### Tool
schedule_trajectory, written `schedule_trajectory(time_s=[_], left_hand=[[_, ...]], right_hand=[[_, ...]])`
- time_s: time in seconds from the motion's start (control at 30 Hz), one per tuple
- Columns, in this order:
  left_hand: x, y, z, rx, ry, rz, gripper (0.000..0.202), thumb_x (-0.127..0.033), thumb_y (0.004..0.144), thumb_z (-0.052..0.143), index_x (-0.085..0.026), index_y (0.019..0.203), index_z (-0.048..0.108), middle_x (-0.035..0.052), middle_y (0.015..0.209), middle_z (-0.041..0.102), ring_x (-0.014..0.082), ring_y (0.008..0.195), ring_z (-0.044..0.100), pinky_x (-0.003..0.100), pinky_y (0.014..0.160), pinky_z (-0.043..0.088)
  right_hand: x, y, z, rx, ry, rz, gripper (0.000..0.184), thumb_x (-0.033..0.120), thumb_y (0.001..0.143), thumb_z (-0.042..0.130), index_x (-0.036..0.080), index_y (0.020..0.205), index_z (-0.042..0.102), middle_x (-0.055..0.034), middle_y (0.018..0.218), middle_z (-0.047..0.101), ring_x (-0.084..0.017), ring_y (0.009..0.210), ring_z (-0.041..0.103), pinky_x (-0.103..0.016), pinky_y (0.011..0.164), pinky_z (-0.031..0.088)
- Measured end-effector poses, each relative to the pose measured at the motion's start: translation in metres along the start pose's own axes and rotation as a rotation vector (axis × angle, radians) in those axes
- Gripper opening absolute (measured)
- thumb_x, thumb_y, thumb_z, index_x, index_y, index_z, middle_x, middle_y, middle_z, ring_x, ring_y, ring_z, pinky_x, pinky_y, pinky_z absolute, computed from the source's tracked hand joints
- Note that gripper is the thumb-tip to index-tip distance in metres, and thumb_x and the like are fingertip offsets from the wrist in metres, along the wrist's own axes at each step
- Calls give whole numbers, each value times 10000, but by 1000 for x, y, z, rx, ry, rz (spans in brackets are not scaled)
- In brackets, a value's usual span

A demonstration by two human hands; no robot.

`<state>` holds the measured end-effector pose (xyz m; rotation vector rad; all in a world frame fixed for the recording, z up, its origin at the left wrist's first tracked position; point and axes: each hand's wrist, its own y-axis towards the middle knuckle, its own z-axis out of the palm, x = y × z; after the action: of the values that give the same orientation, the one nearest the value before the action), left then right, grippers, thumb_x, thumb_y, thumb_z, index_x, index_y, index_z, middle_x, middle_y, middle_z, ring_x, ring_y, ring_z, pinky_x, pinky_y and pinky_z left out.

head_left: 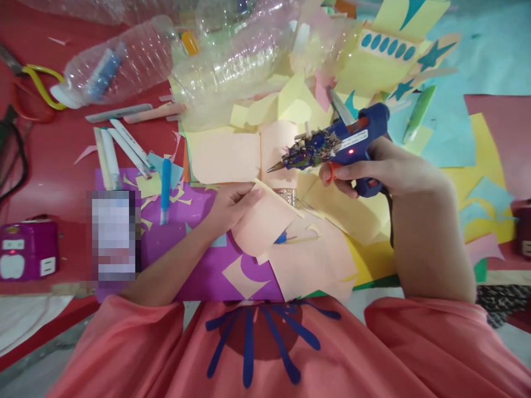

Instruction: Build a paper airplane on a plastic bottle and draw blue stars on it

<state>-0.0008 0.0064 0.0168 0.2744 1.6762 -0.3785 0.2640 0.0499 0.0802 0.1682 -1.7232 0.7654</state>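
Observation:
My right hand is wrapped round a blue hot glue gun with an orange trigger and a lit red light. Its nozzle points left, and dried residue clings to its front. Between the thumb and fingers of my left hand is a pale peach paper piece with a rounded lower edge, tilted above the other papers. Just beyond it lies another peach piece, beside a peach-covered part below the glue gun's nozzle. A clear ribbed plastic bit shows under that part.
Clear plastic bottles lie along the back. Yellow-handled scissors, several markers and a phone are at left. Purple paper and yellow scraps cover the middle. Blue star cutouts are at back right.

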Motion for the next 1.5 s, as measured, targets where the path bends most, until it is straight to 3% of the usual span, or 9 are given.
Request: schedule_trajectory(time_s=[0.23,0.83,1.5], left_hand=[[-1,0,-2,37,37,42,501,-463,870,551,-194,531,297,-61,488,261,66,451,284,212,405,213],[0,-1,-2,36,61,83,440,-397,883,511,-195,543,320,-62,485,298,65,444,306,205,402,243],[-1,-1,-3,38,72,35,483,-482,866,531,-197,536,323,-57,491,301,74,459,296,223,427,245]], right_hand=[[-1,3,7,13,100,45,130,256,667,691,163,655,601,20,536,584,-61,357,484,-180,334,375],[3,3,15,26,50,69,143,171,726,632,158,613,546,38,433,512,-54,347,452,-163,330,367],[5,2,15,45,20,97,154,160,737,608,166,608,526,59,401,498,-43,343,433,-153,329,339]])
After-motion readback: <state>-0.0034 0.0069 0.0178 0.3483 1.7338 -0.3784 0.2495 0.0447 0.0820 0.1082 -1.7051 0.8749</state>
